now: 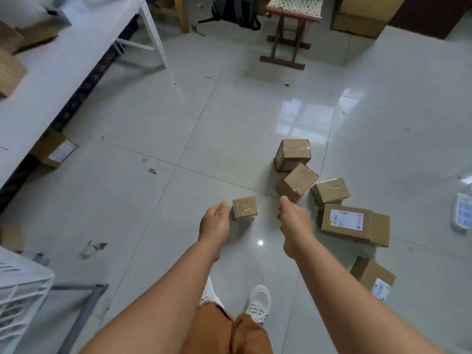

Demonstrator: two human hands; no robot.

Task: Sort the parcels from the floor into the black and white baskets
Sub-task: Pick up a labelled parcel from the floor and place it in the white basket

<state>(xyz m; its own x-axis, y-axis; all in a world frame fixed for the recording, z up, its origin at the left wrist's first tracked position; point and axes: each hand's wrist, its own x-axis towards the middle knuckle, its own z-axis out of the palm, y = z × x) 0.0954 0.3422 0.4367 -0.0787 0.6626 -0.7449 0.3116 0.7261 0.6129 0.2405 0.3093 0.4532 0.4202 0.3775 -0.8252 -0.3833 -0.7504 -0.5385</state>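
A small taped cardboard parcel [245, 208] sits alone on the tiled floor. My left hand [215, 223] hovers just left of it with fingers loosely curled, holding nothing. My right hand [293, 221] reaches out to the right of it, also empty, close to a cluster of brown parcels [297, 182]. A flat labelled parcel [353, 224] and another labelled box [374, 277] lie further right. A corner of the white basket [20, 290] shows at lower left. No black basket is in view.
A white table [63, 62] with boxes runs along the left, one parcel [55, 150] under it. A wooden stool [288, 34] and a backpack [236, 11] stand at the back. A white mailer bag [462, 213] lies at the right edge. My feet [258, 302] are below.
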